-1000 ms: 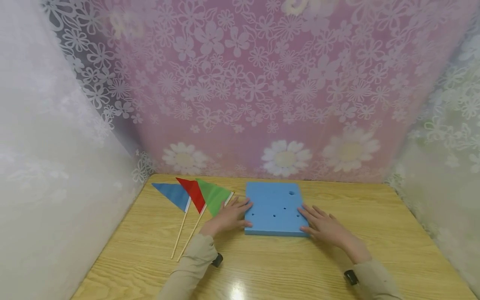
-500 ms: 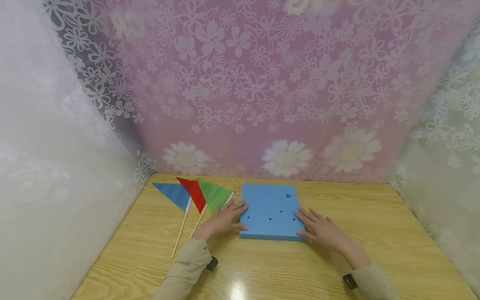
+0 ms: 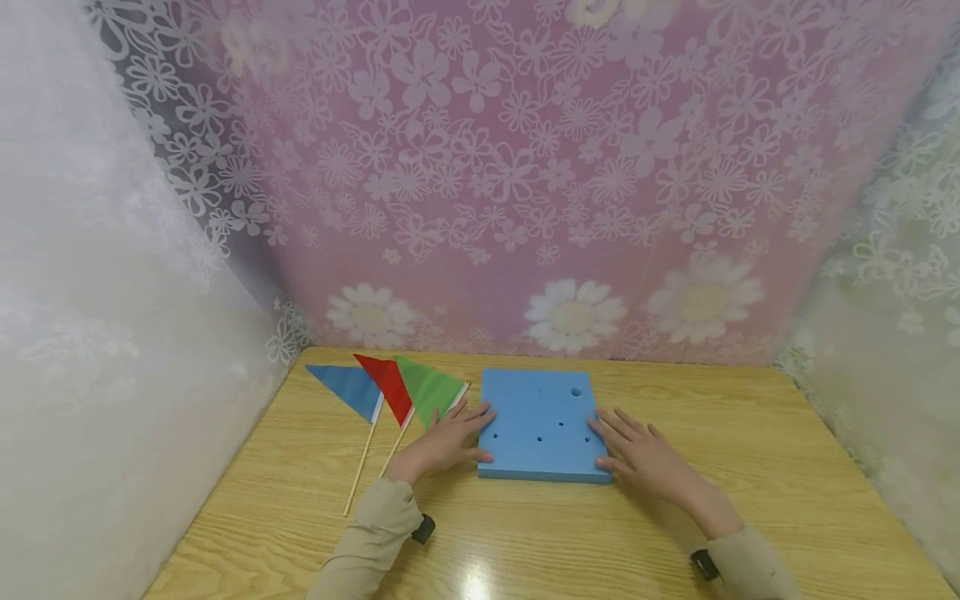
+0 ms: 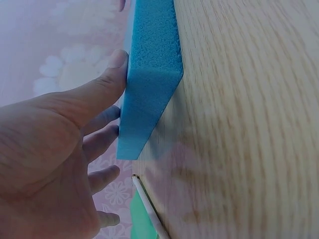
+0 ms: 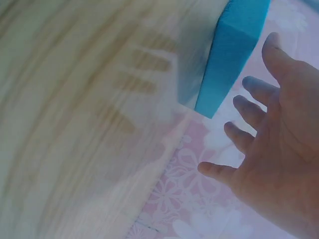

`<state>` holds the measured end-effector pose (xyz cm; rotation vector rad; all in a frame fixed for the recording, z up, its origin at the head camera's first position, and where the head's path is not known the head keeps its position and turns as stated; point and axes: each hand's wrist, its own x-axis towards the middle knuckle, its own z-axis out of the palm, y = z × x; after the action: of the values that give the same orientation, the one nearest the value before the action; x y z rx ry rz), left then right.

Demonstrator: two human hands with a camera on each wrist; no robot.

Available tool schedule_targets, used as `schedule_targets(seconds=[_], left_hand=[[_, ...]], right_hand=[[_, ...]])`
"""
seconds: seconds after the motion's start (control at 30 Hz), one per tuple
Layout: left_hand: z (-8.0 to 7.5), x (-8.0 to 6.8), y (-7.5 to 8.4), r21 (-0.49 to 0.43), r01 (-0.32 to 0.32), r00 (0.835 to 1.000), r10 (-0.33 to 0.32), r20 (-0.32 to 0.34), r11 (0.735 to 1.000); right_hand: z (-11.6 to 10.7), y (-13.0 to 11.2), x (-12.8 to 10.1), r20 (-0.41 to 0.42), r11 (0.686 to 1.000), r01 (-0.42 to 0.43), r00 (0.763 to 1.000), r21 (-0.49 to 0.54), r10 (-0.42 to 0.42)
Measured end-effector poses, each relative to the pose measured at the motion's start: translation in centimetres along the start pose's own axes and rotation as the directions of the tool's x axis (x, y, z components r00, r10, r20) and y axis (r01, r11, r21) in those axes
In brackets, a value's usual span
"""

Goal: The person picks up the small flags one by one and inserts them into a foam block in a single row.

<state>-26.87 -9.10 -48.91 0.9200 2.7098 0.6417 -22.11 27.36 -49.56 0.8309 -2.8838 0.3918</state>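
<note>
A thick square blue foam block lies flat on the table, with several small holes and one larger hole near its far right corner. At its left edge is my left hand, fingers spread, thumb and fingertips touching the top. My right hand is at the opposite edge, its fingers extended and fingertips right at the rim. The left wrist view shows the block's rough side and the thumb on its upper edge. In the right wrist view the fingers are spread beside the block.
Left of the block lie three triangular flags on thin wooden sticks: a blue flag, a red flag and a green flag. My left hand and forearm cover part of the green one's stick. A floral curtain stands behind the wooden table.
Both hands and the foam block have shifted slightly left and toward me, mostly during the first half second. The flags have stayed in place.
</note>
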Motion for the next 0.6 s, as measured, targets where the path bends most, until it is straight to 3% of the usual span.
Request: schedule_targets(seconds=[0.23, 0.33, 0.43, 0.5, 0.6], left_hand=[[0.0, -0.1, -0.1, -0.025, 0.01, 1.0, -0.01, -0.001, 1.0], [-0.2, 0.0, -0.3, -0.046, 0.001, 0.999, -0.002, -0.035, 0.999], [-0.8, 0.1, -0.7, -0.045, -0.036, 0.991, 0.03, -0.133, 0.998], [-1.5, -0.1, -0.9, -0.069, -0.008, 0.978, -0.007, -0.21, 0.998], [-2.7, -0.8, -1.3, -0.125, 0.065, 0.946, -0.101, -0.309, 0.99]], right_hand=[[0.1, 0.1, -0.1, 0.026, 1.0, -0.011, 1.0, 0.008, 0.011], [0.0, 0.1, -0.1, 0.038, 1.0, -0.02, 0.999, 0.014, 0.019], [-0.1, 0.0, 0.0, 0.048, 0.999, -0.027, 0.999, 0.022, 0.025], [-0.1, -0.1, 0.0, 0.056, 0.999, -0.032, 0.998, 0.027, 0.03], [-0.3, -0.2, 0.0, 0.065, 0.998, -0.043, 0.997, 0.041, 0.04]])
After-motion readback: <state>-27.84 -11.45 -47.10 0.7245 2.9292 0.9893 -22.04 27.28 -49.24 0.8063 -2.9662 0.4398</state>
